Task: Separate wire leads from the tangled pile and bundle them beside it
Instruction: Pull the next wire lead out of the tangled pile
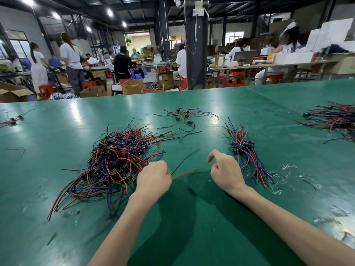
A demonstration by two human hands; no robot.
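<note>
On the green worktop, the tangled pile is lying left of centre. The left hand is resting at the pile's right edge, its grip curled tight around a red lead that is trailing out to the right, with a black lead running out beside it. The red lead's tip is reaching the right hand, whose grip is loosely curled with the forefinger crooked. Whether it is pinching that tip I cannot tell. Just right of that hand, the bundle is lying apart from the pile. Another heap is sitting far right.
</note>
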